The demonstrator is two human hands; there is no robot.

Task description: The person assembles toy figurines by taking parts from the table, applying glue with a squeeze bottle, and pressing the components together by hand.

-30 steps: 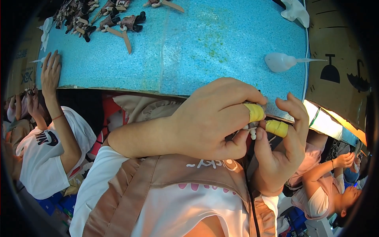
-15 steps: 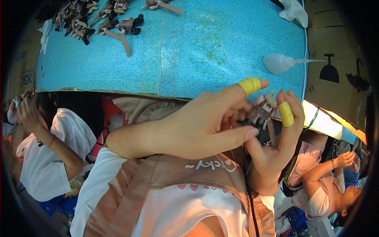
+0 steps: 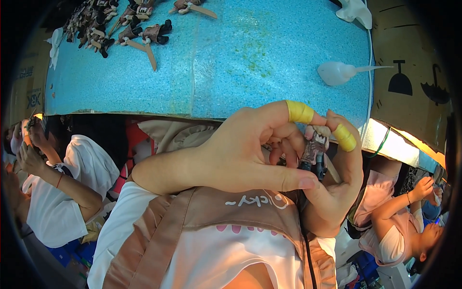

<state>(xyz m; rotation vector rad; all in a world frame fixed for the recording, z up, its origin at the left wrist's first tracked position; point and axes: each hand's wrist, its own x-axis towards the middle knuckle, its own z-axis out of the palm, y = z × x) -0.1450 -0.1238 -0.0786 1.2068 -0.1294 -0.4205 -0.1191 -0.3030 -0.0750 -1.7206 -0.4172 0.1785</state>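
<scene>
A small doll-like figurine (image 3: 315,146) with a brownish outfit and dark legs is held between my two hands, just off the table's near edge. My left hand (image 3: 240,156) curls around its left side, with the yellow-taped index finger at its head and the thumb below its legs. My right hand (image 3: 337,180) cups it from the other side, its yellow-taped finger bent over toward the head. A flat wooden stick (image 3: 331,169) shows beside the legs, against the right palm. The fingers partly cover the figurine.
The blue table (image 3: 207,82) carries several similar figurines (image 3: 156,32) with wooden sticks, at the far left. A white squeeze bottle (image 3: 336,73) with a thin nozzle lies at right, near a cardboard box (image 3: 409,115). People work on the left (image 3: 72,192) and right (image 3: 390,231).
My left index finger has swung right onto the figurine's head, and my right taped finger has bent in toward it. The figurine now stands more upright, its dark legs showing.
</scene>
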